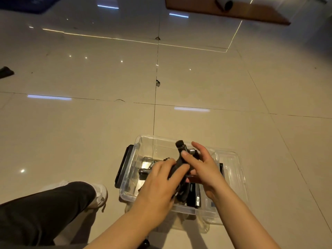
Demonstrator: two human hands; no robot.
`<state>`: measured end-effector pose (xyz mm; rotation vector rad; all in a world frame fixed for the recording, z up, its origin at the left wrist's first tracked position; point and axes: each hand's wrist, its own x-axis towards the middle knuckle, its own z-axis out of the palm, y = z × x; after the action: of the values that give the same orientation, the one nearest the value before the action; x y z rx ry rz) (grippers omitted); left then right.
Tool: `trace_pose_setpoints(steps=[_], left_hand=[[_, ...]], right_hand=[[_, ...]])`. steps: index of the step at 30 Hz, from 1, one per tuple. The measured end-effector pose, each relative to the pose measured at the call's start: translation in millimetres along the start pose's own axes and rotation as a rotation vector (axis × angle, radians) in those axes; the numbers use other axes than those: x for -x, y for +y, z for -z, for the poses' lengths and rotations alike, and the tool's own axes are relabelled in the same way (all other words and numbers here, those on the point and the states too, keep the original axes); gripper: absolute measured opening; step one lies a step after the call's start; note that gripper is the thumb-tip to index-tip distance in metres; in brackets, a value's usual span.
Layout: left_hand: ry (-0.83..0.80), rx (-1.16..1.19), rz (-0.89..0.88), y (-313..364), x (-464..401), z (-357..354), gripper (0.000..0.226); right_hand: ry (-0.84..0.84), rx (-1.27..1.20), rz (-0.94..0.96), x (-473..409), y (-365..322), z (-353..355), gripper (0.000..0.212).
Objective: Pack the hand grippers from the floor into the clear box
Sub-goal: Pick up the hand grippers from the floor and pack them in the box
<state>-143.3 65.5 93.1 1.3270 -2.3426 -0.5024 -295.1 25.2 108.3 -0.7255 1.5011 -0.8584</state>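
Observation:
A clear plastic box (pixel 136 151) stands on the tiled floor in front of me. Both my hands are over it and hold one black hand gripper (pixel 179 159) with a metal spring. My left hand (pixel 159 180) grips its lower handle. My right hand (pixel 201 166) pinches the upper handle between thumb and fingers. Other black hand grippers (pixel 193 194) lie inside the box under my hands, partly hidden. A metal part of one (pixel 145 170) shows at the left of the box floor.
A black lid or clip (pixel 124 164) sits against the box's left side. My leg in dark trousers and a white shoe (pixel 98 193) are at the lower left. A dark object (pixel 6 71) lies far left, a brown board (pixel 224 9) at the top.

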Motion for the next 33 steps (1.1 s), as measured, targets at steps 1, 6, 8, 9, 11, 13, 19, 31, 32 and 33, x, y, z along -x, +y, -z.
trace_pose_setpoints(steps=[1,6,8,9,11,13,19,31,32,33], left_hand=[[-0.022,-0.034,-0.047,0.1,2.0,-1.8,0.099],[-0.178,-0.177,-0.033,-4.5,1.5,-4.2,0.105],[-0.3,-0.215,0.112,-17.2,-1.1,-1.8,0.098],[-0.391,-0.21,0.224,-28.0,1.0,-0.5,0.095],[-0.558,-0.242,0.39,-51.1,9.6,-0.2,0.097],[-0.649,-0.241,0.505,-73.8,20.7,-1.4,0.102],[-0.803,-0.123,0.597,-94.7,33.6,0.1,0.134],[-0.708,0.102,0.668,-85.6,14.2,-15.6,0.096],[-0.706,0.116,0.675,-85.4,13.3,-15.6,0.095],[-0.705,0.126,0.68,-85.0,13.1,-15.4,0.094]], right_hand=[[-0.001,0.008,-0.01,-0.7,4.2,-1.3,0.044],[0.016,0.046,-0.067,-18.3,25.7,10.0,0.039],[0.084,0.424,0.025,-38.2,38.9,22.5,0.045],[0.095,0.648,0.062,-48.4,45.0,27.2,0.048],[0.067,0.977,0.063,-68.3,59.5,32.6,0.055],[0.01,1.199,0.031,-86.7,73.8,32.3,0.058],[0.032,1.514,-0.051,-118.7,111.0,21.8,0.052],[-0.034,1.761,0.099,-124.6,140.0,32.9,0.042],[-0.041,1.77,0.11,-125.6,140.4,33.2,0.042],[-0.053,1.777,0.111,-127.0,140.4,33.6,0.042]])
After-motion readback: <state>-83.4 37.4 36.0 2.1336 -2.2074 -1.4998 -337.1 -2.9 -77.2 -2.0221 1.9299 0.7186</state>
